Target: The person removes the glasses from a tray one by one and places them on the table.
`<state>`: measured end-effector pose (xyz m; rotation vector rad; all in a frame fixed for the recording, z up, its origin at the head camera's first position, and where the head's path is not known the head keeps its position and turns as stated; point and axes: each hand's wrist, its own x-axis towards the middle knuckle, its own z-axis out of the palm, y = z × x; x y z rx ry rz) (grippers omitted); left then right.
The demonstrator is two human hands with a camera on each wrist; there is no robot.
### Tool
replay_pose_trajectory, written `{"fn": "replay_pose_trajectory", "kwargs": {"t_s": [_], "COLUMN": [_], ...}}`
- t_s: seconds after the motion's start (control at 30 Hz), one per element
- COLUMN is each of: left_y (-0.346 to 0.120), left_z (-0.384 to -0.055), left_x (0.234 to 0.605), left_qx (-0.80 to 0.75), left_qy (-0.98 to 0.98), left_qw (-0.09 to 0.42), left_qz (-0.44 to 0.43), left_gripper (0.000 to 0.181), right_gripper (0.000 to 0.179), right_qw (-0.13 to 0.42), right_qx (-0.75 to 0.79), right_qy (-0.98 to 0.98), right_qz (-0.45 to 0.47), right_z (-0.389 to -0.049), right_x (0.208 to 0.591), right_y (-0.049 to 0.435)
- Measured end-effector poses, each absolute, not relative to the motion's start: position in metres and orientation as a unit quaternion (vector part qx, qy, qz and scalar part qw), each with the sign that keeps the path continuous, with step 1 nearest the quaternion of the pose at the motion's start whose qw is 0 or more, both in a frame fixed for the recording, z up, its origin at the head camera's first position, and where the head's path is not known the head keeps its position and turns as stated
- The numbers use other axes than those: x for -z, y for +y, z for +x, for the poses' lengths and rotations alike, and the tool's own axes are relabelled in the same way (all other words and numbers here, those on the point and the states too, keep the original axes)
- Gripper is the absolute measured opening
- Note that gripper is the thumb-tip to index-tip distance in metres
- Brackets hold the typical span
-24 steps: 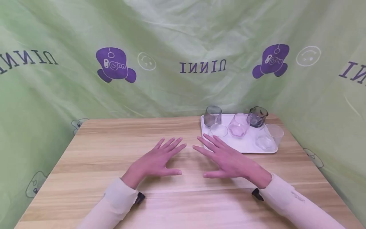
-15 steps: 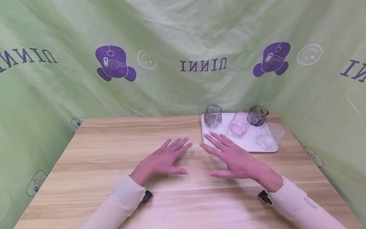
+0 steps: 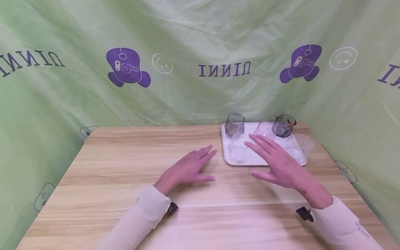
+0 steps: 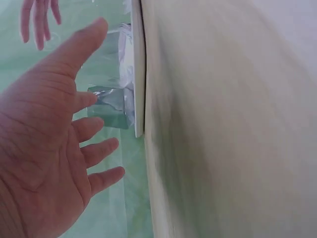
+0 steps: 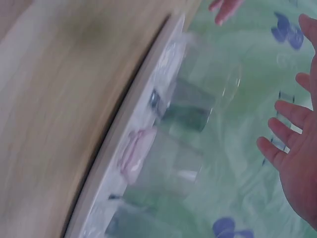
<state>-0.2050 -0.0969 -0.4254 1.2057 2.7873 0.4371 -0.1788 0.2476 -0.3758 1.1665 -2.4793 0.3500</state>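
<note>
My left hand (image 3: 185, 170) hovers over the wooden table with fingers extended and holds nothing. To the right, my right hand (image 3: 282, 165) is spread above the near side of a white tray (image 3: 250, 161), also holding nothing. On the tray stand a grey glass (image 3: 235, 125) at the back left, a clear glass (image 3: 239, 149) at the front left, a pink-tinted glass (image 3: 265, 129) in the middle, a dark smoky glass (image 3: 285, 126) at the back right and a clear glass (image 3: 303, 146) at the right. My right hand partly covers the pink and right-hand clear glasses.
The wooden table (image 3: 125, 149) extends left and in front of the tray. A green cloth (image 3: 175, 93) with purple figures and lettering hangs behind the table and along both sides. A black wrist device (image 3: 172, 208) shows under the left sleeve.
Both hands have moved to the right. My right hand now reaches over the tray, in front of the pink glass, and the front-left clear glass is uncovered. The glasses stay in place.
</note>
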Motion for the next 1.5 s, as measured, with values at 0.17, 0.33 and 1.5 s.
{"fn": "replay_pose_trajectory", "kwargs": {"t_s": [0.17,0.33,1.5], "left_y": [-0.084,-0.072,-0.03], "left_z": [-0.213,-0.217,-0.241], "left_x": [0.426,0.426,0.444], "left_qx": [-0.144,-0.157,-0.166], "left_qy": [0.914,0.919,0.933], "left_qw": [0.036,0.051,0.108], "left_qz": [0.377,0.358,0.3], "left_gripper": [0.094,0.094,0.095], "right_gripper": [0.085,0.088,0.12], "right_qw": [0.203,0.193,0.027], "right_qx": [-0.152,-0.187,-0.337], "right_qy": [-0.889,-0.9,-0.931], "right_qz": [0.382,0.342,0.135], "right_z": [-0.19,-0.196,-0.198], "right_x": [0.376,0.375,0.394], "right_y": [0.269,0.29,0.406]}}
